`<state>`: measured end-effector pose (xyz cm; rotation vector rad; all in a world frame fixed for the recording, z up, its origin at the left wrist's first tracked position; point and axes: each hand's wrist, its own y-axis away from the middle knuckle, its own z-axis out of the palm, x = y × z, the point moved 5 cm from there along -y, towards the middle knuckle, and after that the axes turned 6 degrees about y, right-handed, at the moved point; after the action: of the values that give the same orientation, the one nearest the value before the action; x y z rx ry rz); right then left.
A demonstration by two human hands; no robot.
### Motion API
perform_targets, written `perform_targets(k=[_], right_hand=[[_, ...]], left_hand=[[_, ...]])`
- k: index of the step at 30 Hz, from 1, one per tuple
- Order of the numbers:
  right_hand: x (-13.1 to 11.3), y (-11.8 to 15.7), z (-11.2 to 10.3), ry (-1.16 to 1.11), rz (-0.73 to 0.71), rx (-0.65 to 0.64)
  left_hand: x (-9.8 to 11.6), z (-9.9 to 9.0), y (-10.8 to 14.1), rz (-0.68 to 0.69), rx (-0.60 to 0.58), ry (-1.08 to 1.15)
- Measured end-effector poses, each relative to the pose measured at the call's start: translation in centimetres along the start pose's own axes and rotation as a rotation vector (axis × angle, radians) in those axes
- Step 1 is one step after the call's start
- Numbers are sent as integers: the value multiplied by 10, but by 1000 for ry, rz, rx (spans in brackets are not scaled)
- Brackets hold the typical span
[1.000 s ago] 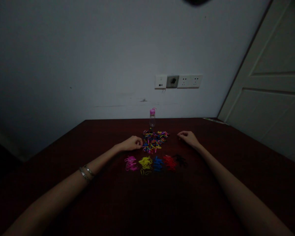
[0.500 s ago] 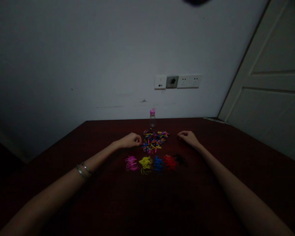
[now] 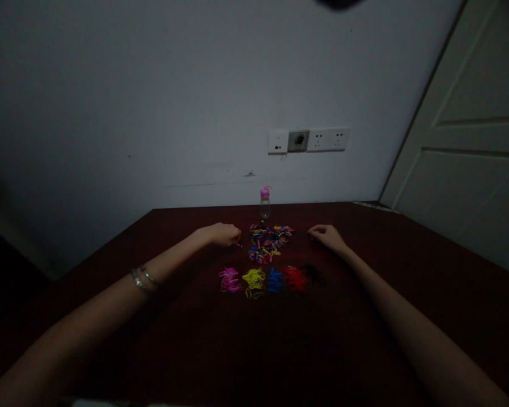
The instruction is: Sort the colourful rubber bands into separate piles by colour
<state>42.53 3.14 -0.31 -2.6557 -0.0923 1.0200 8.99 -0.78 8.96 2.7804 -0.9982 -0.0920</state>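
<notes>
My left hand (image 3: 226, 234) is closed just left of a mixed heap of coloured bands (image 3: 269, 243), with a small pink band (image 3: 238, 245) at its fingertips. To the right of the heap, my right hand (image 3: 326, 235) rests on the table with its fingers curled together; what they hold, if anything, is too small to tell. Nearer to me lie separate piles in a row: pink (image 3: 229, 280), yellow (image 3: 254, 278), blue (image 3: 275, 280), red (image 3: 295, 278) and black (image 3: 314, 275). Two yellow loops lie at the yellow pile's near edge.
A clear bottle with a pink cap (image 3: 265, 204) stands behind the heap, near the wall. Sockets (image 3: 327, 139) are set in the wall above the dark red table (image 3: 254, 345). A white panelled door (image 3: 470, 147) is at the right.
My left hand has drawn slightly left, away from the heap, and a pink band now shows at its fingertips. My right hand has hardly moved. The view has shifted slightly.
</notes>
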Motion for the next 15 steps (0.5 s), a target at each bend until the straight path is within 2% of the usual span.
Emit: perform_targets(k=[5, 10, 13, 15], right_hand=[[0, -1, 1, -10, 1, -12], [0, 0, 1, -9, 9, -10], [-1, 0, 0, 0, -5, -4], [-2, 0, 1, 7, -7, -5]], left_hand=[[1, -1, -3, -80, -69, 95], [5, -1, -6, -171, -78, 0], [8, 1, -6, -142, -138, 32], [8, 4, -5, -100, -191, 141]])
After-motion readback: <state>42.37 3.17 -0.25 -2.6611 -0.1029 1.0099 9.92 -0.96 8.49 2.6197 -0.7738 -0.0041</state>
